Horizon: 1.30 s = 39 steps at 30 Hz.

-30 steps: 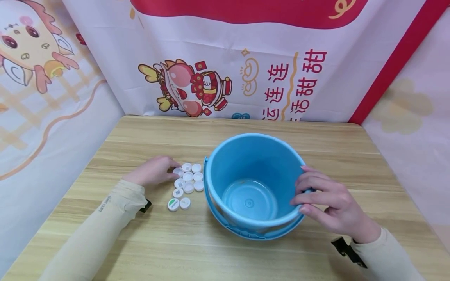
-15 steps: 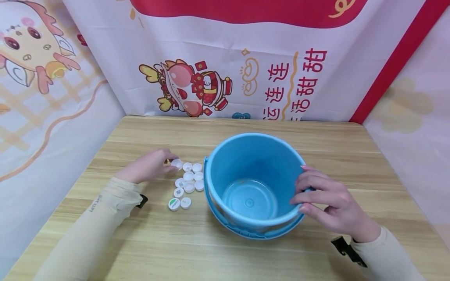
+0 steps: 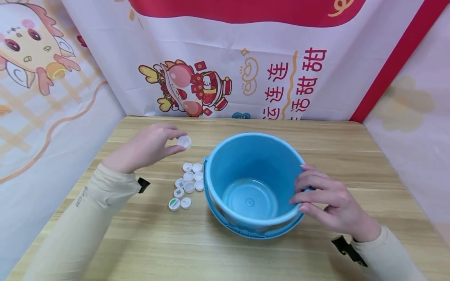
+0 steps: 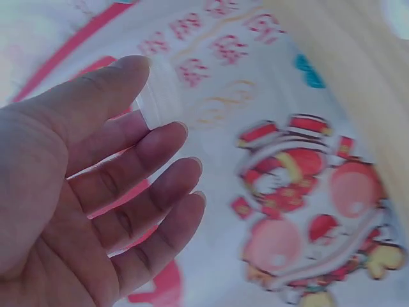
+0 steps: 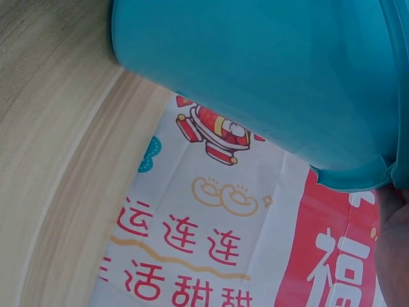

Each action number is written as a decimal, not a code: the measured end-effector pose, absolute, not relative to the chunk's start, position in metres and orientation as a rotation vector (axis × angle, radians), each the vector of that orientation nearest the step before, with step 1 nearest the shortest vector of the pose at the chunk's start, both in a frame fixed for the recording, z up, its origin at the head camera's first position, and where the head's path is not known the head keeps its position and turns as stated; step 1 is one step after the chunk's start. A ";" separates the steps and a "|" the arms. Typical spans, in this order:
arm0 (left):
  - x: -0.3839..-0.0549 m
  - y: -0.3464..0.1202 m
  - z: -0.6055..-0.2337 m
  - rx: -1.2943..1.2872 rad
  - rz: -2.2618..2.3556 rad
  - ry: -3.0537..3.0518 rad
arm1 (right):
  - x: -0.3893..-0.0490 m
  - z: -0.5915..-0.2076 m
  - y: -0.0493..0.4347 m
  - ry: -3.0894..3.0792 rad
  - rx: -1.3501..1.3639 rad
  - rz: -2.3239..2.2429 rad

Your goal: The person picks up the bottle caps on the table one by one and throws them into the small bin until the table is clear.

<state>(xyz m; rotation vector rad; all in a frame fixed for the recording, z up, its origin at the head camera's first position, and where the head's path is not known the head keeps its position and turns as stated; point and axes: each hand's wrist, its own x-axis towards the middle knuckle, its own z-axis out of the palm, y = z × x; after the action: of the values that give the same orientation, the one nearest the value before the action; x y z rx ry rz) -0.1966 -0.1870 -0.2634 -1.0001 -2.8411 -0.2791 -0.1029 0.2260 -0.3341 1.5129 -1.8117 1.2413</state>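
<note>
My left hand pinches a white bottle cap between thumb and fingers, raised above the table behind the other caps. In the left wrist view the cap shows pale between the thumb and fingers. A light blue bucket stands upright in the middle of the table, its inside bare in the head view. My right hand grips the bucket's right rim, fingers over the edge and thumb in front. The right wrist view shows the bucket's outer wall, with only a sliver of that hand at the edge.
Several white bottle caps lie grouped on the wooden table left of the bucket; one has a green mark. The bucket's handle hangs down at the front. A printed cloth hangs behind the table.
My left hand has picked up a white bottle cap from the group's left side and lifted it up and away toward the back. The right hand and the bucket stay in place.
</note>
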 end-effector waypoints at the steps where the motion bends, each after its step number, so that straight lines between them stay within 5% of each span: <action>1: -0.195 -0.183 -0.258 -1.021 -0.267 -2.811 | -0.103 -0.334 0.226 -1.811 1.513 1.240; 14: -0.176 -0.121 -0.212 -1.334 -0.118 -2.671 | -0.103 -0.334 0.229 -1.839 1.512 1.212; 39: -0.194 -0.083 -0.228 -1.580 -0.130 -2.724 | -0.104 -0.334 0.231 -1.845 1.521 1.195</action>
<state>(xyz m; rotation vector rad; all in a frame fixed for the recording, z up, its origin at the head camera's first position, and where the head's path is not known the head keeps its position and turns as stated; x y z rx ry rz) -0.1943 -0.0826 -0.2284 -1.5801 -2.7238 -0.1298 -0.1036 0.2312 -0.3345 1.5209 -1.8454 1.1951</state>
